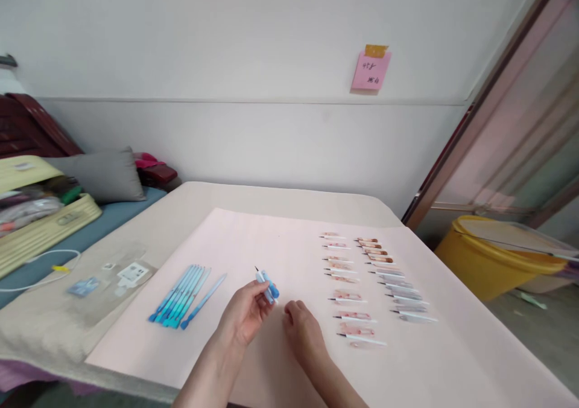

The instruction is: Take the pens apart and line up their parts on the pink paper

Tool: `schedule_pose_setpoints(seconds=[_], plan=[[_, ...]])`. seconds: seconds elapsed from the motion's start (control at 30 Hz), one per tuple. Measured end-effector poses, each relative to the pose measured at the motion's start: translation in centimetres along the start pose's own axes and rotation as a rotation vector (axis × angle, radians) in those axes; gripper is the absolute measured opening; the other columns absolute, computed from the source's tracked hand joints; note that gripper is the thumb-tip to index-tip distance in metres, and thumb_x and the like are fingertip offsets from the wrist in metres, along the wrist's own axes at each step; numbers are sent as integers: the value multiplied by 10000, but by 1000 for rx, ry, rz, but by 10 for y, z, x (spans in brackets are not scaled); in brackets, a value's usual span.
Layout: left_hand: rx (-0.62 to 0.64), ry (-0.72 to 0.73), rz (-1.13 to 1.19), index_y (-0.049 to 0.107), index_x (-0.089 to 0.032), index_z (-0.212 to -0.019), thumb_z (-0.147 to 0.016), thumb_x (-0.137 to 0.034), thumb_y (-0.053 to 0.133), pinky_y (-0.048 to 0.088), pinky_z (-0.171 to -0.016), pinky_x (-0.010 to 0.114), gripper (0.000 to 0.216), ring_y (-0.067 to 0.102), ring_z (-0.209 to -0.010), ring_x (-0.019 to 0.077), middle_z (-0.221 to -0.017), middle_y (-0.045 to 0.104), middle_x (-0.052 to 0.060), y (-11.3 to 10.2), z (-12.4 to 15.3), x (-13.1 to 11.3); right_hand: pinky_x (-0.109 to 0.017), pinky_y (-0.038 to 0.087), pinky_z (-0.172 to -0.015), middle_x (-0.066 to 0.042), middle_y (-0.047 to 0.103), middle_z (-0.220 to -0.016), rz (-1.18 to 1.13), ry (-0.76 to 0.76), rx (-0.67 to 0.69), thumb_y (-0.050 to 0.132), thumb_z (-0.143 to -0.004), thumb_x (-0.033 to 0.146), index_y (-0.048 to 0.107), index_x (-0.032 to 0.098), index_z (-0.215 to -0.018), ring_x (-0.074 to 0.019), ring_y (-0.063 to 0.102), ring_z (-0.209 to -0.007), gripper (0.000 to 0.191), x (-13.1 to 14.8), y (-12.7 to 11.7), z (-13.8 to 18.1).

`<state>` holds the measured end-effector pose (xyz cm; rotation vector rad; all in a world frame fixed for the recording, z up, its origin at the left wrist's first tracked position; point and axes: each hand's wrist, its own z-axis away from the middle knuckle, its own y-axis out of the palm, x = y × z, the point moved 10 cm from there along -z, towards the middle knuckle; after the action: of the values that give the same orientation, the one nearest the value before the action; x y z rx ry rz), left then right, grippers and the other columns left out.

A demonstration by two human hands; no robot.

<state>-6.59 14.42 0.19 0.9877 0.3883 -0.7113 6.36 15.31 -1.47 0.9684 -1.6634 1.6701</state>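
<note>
My left hand point(246, 314) is closed round a short blue and white pen piece point(268, 285) with a dark tip that points up and away. My right hand point(304, 328) rests knuckles-up on the pale pink sheet point(253, 239) just right of it, fingers curled; whether it holds anything is hidden. To the left lies a tight row of several blue pen barrels point(181, 296). To the right lie two columns of pen pieces with dark tips: pink ones point(346, 284) and brown to grey ones point(391, 278).
The sheet covers a beige table point(190, 200). Clear plastic bags with labels point(113, 275) lie at the table's left. A yellow basket point(40, 227) and a grey cushion point(104, 172) sit on a blue surface further left. A yellow tub point(493, 257) stands on the floor at right.
</note>
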Motion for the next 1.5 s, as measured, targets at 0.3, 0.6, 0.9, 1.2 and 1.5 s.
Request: schedule_pose_setpoints(seconds=[0.3,0.6,0.9,1.2,1.5], plan=[[30,17,3,558,-102,-777,-685,-114,631,487,-500,186,117,578,-547,91,-672,630,51,-3,-1,-6,-280,276,-655,-20,480,-693,-51,-3,9,421,-700,-10,498,202,-613,-173,430,-678,242,5,20,-7],[182,-100,-110,581,-105,-777,-662,-131,626,442,-491,175,126,561,-543,82,-690,629,52,23,10,29,-235,324,-503,58,435,-495,-702,240,107,560,-726,336,562,194,-706,-108,412,-468,143,-5,-13,-13],[177,-221,-234,597,-121,-836,-626,-131,625,427,-492,193,212,553,-525,91,-653,607,26,36,19,70,-210,409,-516,25,557,-558,-1154,373,113,721,-625,307,549,164,-657,-87,510,-498,226,-13,-29,-3],[213,-250,-290,582,-134,-831,-609,-145,635,423,-528,208,229,558,-561,100,-699,601,28,41,23,82,-227,438,-566,0,609,-579,-1186,367,106,749,-594,230,634,137,-728,-107,560,-545,200,-10,-42,-1],[232,-250,-360,589,-133,-821,-605,-145,607,432,-562,230,217,553,-580,106,-704,594,33,43,27,83,-211,386,-488,30,562,-525,-1152,336,130,721,-616,213,577,151,-626,-88,508,-476,157,-8,-42,-1]])
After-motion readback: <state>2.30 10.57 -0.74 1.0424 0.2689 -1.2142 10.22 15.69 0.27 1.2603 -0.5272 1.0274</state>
